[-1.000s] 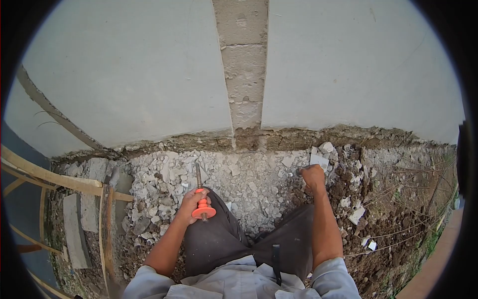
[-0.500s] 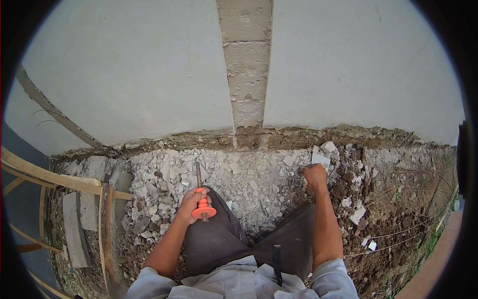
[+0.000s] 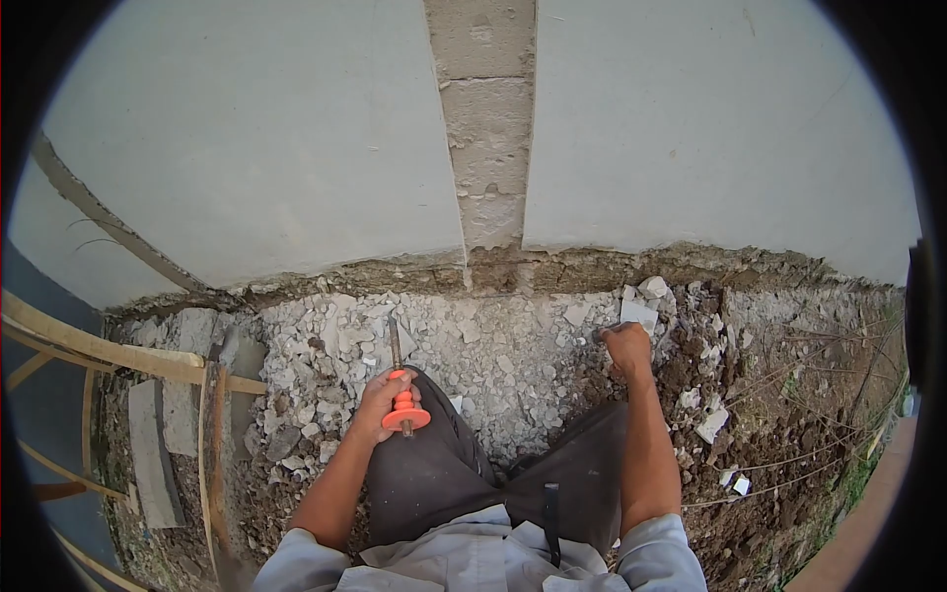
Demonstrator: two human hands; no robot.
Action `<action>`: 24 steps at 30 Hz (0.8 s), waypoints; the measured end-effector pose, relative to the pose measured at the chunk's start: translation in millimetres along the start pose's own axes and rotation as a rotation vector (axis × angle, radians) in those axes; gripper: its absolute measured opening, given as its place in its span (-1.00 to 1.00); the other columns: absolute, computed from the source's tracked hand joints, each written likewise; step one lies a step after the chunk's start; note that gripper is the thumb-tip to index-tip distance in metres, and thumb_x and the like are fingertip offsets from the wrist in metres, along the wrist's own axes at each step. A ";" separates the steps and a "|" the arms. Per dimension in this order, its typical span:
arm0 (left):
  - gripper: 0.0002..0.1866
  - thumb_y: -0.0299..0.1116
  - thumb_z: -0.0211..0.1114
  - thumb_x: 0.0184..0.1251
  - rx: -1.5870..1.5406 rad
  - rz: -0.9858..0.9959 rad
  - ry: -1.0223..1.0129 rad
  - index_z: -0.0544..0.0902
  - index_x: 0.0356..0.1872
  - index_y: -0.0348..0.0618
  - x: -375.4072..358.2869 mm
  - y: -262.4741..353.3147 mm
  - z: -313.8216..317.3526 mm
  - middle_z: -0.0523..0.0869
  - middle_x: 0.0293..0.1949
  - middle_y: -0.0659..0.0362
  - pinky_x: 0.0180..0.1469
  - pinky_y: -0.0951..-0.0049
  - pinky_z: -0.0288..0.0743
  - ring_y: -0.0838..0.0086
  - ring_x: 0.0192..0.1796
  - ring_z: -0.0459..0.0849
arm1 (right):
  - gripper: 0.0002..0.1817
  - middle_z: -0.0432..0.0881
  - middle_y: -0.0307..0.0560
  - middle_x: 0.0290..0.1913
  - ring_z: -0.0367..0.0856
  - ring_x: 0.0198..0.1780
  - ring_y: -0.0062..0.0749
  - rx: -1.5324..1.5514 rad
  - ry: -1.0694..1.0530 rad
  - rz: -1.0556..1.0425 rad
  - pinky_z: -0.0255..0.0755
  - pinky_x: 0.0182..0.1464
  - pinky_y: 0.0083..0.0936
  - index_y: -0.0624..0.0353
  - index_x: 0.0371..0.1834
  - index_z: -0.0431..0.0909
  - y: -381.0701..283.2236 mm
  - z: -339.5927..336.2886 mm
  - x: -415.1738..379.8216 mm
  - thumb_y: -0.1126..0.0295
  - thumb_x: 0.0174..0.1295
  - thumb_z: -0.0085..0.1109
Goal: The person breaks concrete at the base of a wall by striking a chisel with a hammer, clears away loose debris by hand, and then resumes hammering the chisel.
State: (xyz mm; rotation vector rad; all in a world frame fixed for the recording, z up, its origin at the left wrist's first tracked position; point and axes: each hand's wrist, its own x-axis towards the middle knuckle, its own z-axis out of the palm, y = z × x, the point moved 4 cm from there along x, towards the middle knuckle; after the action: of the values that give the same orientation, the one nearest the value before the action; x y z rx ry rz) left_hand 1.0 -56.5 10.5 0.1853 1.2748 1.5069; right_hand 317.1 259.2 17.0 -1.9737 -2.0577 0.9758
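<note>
My left hand (image 3: 376, 403) is wrapped round the orange grip of a chisel (image 3: 397, 345). The chisel's steel shank points away from me toward the wall, and its round hand guard sits below my fingers, over my left thigh. Out to the right, my right hand (image 3: 628, 347) is closed, low over the rubble (image 3: 513, 360). Its fingertips point left and down; whatever they hold, if anything, is hidden. Just beyond its knuckles lies a flat white fragment (image 3: 639, 314).
Ahead rises a pale plastered wall (image 3: 276, 128) with a vertical strip of exposed blocks (image 3: 483, 128). On the left are wooden battens (image 3: 148, 360) and a concrete slab (image 3: 156, 454). Dark soil, dry twigs (image 3: 789, 459) and broken lumps lie to the right.
The view has shifted very slightly. Both hands stay in nearly the same places, with the chisel still in my left hand.
</note>
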 end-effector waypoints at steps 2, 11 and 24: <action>-0.74 -0.31 0.20 0.38 0.002 0.002 0.002 0.51 -0.05 -0.27 -0.3 0.1 -0.6 0.66 -0.44 0.07 -0.43 0.44 0.59 0.41 -0.50 0.66 | -0.58 0.69 0.29 -0.24 0.67 -0.10 0.11 -0.006 -0.011 0.014 0.50 0.03 -0.19 0.34 -0.37 0.69 2.5 1.5 4.4 0.10 0.08 0.23; -0.71 -0.29 0.17 0.40 0.027 0.008 -0.013 0.49 -0.02 -0.28 -0.9 -0.2 -0.2 0.65 -0.44 0.07 -0.43 0.44 0.58 0.42 -0.50 0.65 | -0.59 0.69 0.30 -0.28 0.68 -0.13 0.11 -0.043 0.044 -0.025 0.51 0.02 -0.19 0.37 -0.41 0.68 9.3 6.5 12.0 0.13 0.05 0.25; -0.65 -0.14 0.10 0.47 0.075 0.033 0.019 0.48 -0.05 -0.29 -0.2 1.8 2.9 0.63 -0.46 0.10 -0.45 0.43 0.57 0.45 -0.50 0.62 | -0.62 0.60 0.10 -0.60 0.58 -0.66 -0.13 0.287 0.123 0.003 0.56 -0.44 -0.30 0.30 0.06 0.56 39.1 19.8 -9.0 0.38 0.20 0.12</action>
State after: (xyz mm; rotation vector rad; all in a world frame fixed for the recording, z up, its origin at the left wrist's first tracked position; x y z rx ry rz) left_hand 1.9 -54.6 13.1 0.2428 1.3502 1.4924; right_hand 341.5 241.3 -16.0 -1.8398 -1.7402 1.0545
